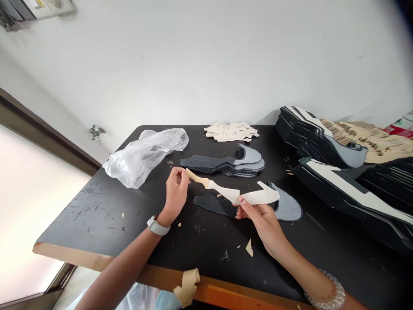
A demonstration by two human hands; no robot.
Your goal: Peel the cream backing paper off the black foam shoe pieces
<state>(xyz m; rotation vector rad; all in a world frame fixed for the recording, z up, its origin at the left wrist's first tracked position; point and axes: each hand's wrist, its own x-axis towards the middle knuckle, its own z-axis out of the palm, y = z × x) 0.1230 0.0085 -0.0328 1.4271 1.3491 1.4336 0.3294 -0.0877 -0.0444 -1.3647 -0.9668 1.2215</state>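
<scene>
A cream-white adhesive piece (222, 190) with a notched end is stretched between my hands above the table. At its left end, the tan backing paper (197, 178) is partly separated and curls up; my left hand (177, 189) pinches its tip. My right hand (258, 217) grips the white piece near its middle between thumb and fingers. Under it lies a single dark shoe-upper piece (288, 204) with a grey rounded end, partly hidden by the piece and my right hand. Just behind is a stack of similar upper pieces (222, 163).
A crumpled clear plastic bag (145, 153) lies at the left back, a pile of cream strips (230, 131) by the wall. Stacked black pieces (351, 193) and tan pieces (364, 137) fill the right. A curled backing scrap (187, 286) hangs at the front edge.
</scene>
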